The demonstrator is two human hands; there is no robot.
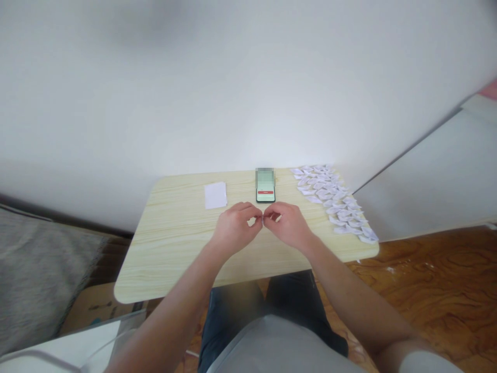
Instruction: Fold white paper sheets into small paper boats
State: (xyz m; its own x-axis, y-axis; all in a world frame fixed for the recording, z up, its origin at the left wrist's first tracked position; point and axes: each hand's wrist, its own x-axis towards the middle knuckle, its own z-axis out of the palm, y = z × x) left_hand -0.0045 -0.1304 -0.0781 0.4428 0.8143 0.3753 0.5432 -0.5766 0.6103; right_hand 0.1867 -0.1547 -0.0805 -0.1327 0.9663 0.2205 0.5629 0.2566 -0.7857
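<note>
My left hand (238,225) and my right hand (286,224) meet over the middle of the table, thumbs and fingertips pinched together. Between them shows a sliver of white folded paper (263,219), gripped from both sides and mostly hidden by the fingers. Just beyond the hands lies a phone (265,194) with a lit green screen and a red bar. A small stack of square white paper sheets (215,195) sits to the left of the phone. Rows of folded white paper boats (330,194) cover the table's right end.
The pale wood-grain table (166,233) stands against a white wall (217,93). My legs (236,305) are under its near edge. Wooden floor (427,280) is on the right, a grey fabric surface (34,259) and a cardboard box (93,308) on the left.
</note>
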